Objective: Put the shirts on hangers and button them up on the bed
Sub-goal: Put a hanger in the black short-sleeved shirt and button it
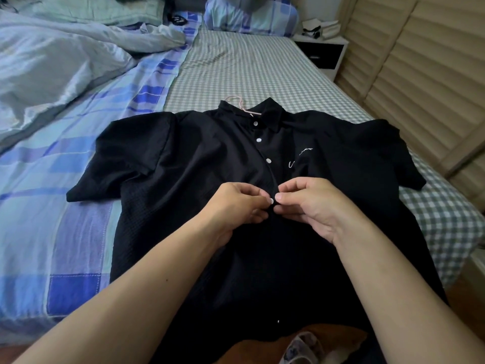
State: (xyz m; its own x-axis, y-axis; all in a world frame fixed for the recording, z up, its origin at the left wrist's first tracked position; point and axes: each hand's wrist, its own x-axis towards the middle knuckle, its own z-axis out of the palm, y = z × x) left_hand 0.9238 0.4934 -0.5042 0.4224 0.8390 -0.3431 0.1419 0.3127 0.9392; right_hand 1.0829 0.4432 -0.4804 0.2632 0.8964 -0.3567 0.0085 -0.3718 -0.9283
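A black short-sleeved shirt (199,158) lies flat on the bed, collar away from me, with white script on its chest. A pink hanger (237,101) sits inside it, its hook poking out past the collar. Three white buttons down the placket are fastened. At the middle of the placket my left hand (236,206) pinches a white button (271,201) and the fabric edge. My right hand (309,203) pinches the opposite edge right beside it. One small white button (278,321) shows lower down near the hem.
The bed has a green-checked sheet (249,72) and a blue patchwork cover (52,206). A rumpled pale duvet (52,64) lies at the left. Pillows sit at the head, a nightstand (322,52) beyond, and a slatted wall (420,74) at the right.
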